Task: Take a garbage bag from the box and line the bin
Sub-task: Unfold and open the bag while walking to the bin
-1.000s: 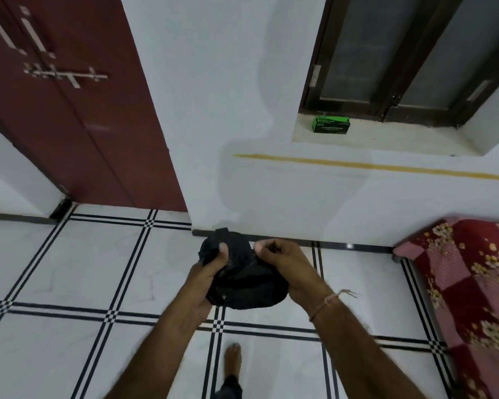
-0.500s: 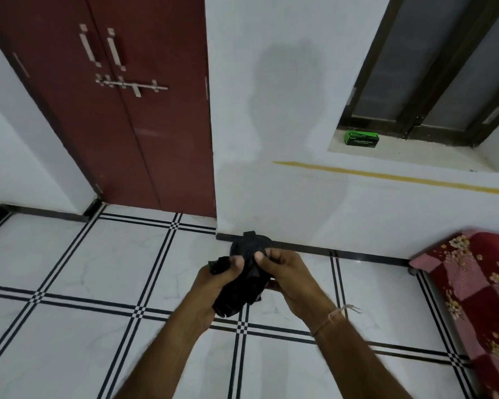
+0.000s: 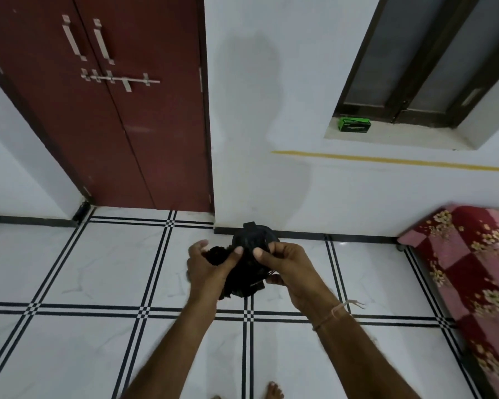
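Garbage bag (image 3: 246,269) bunched between both hands above the tiled floor (image 3: 84,283).
Left hand (image 3: 210,269) and right hand (image 3: 291,272) each pinched the crumpled black plastic; a green box (image 3: 354,124) sat on the window ledge (image 3: 400,138).

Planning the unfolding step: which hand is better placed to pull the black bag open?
Probably the left hand: its fingers look loose and spread beside the crumpled garbage bag. The right hand pinches the bundle in a firmer grip, so it can anchor.

Bare forearms and feet, thin thread bracelet (image 3: 336,312) on right wrist
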Motion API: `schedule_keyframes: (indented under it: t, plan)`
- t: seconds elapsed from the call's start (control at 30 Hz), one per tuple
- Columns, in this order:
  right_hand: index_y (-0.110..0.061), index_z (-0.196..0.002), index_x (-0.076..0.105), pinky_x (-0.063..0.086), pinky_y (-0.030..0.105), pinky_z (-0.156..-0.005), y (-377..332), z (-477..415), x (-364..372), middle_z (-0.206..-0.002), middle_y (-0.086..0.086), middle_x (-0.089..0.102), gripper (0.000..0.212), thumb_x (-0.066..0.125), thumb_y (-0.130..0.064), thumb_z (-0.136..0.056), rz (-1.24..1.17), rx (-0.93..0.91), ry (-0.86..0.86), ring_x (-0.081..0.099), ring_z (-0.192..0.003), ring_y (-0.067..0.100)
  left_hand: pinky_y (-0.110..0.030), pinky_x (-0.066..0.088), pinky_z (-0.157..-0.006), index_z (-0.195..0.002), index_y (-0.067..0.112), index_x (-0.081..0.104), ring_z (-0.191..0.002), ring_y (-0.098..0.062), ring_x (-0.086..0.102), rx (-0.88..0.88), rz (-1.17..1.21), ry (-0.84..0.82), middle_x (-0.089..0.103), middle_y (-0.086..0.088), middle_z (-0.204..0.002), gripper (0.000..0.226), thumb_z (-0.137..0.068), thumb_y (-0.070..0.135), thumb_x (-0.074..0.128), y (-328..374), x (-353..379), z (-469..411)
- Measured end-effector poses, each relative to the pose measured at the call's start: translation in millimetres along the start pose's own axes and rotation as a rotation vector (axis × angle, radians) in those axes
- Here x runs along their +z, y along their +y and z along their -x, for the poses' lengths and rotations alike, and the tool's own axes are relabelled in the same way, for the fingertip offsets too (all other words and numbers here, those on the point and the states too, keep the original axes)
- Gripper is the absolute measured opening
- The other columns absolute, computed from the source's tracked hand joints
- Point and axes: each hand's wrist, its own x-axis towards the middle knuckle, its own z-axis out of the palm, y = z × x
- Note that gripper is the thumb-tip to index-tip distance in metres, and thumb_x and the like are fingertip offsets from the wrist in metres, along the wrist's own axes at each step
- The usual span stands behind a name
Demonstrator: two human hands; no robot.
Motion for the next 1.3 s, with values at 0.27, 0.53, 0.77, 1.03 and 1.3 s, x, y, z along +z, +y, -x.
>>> schedule_keyframes:
  t: [0.27, 0.53, 0.77, 1.03, 1.3]
  plan:
    - [-0.002, -0.099, 0.067, 0.05, 0.023, -0.062, -1.0, -17.3, -5.3, -0.086, 0.016, 0.063, 0.032, 0.076, -0.032, -0.091, -0.221, 0.057, -0.063, 0.057, -0.068, 0.015, -0.021, 0.059, -0.069, -0.117, 0.016, 0.071, -0.09, -0.015, 0.077, 0.269, 0.166, -0.342, 0.079, -0.002, -0.101, 0.022, -0.096, 0.02, 0.068, 22.6, 16.5, 30.7]
    - [-0.005, -0.085, 0.068, 0.054, 0.02, -0.057, -4.1, -30.1, -34.1, -0.071, 0.007, 0.06, 0.014, 0.073, -0.018, -0.086, -0.357, 0.061, -0.105, 0.059, -0.059, 0.01, -0.026, 0.06, -0.063, -0.095, -0.003, 0.067, -0.074, -0.019, 0.077, 0.056, 0.423, -0.257, 0.076, -0.014, -0.083, 0.012, -0.098, 0.009, 0.064, 36.8, 36.8, 22.2]
    - [-0.002, -0.11, 0.068, 0.054, 0.025, -0.057, -13.8, -44.0, -63.8, -0.078, 0.005, 0.071, 0.029, 0.066, -0.027, -0.095, -0.35, 0.072, -0.06, 0.064, -0.065, 0.015, -0.027, 0.059, -0.067, -0.088, 0.015, 0.074, -0.079, -0.015, 0.073, -0.069, 0.51, -0.125, 0.078, -0.004, -0.087, 0.015, -0.098, 0.011, 0.063, 40.1, 50.6, 0.4]
    - [-0.011, -0.087, 0.063, 0.053, 0.026, -0.053, -27.5, -63.2, -75.6, -0.081, 0.009, 0.068, 0.031, 0.044, -0.022, -0.109, -0.16, 0.121, 0.147, 0.063, -0.073, 0.021, -0.027, 0.055, -0.067, -0.078, 0.023, 0.075, -0.076, -0.014, 0.069, -0.01, 0.282, -0.144, 0.076, 0.001, -0.08, 0.035, -0.106, 0.018, 0.054, 40.6, 67.2, 0.8]
    - [0.0, -0.074, 0.056, 0.043, 0.03, -0.067, -38.1, -77.5, -105.3, -0.069, 0.006, 0.049, 0.046, 0.053, -0.034, -0.106, 0.125, -0.22, -0.076, 0.047, -0.068, 0.018, -0.03, 0.052, -0.092, -0.123, 0.04, 0.07, -0.113, -0.003, 0.069, 0.001, 0.089, -0.382, 0.076, 0.019, -0.116, 0.065, -0.096, 0.077, 0.023, 49.8, 60.0, 3.8]
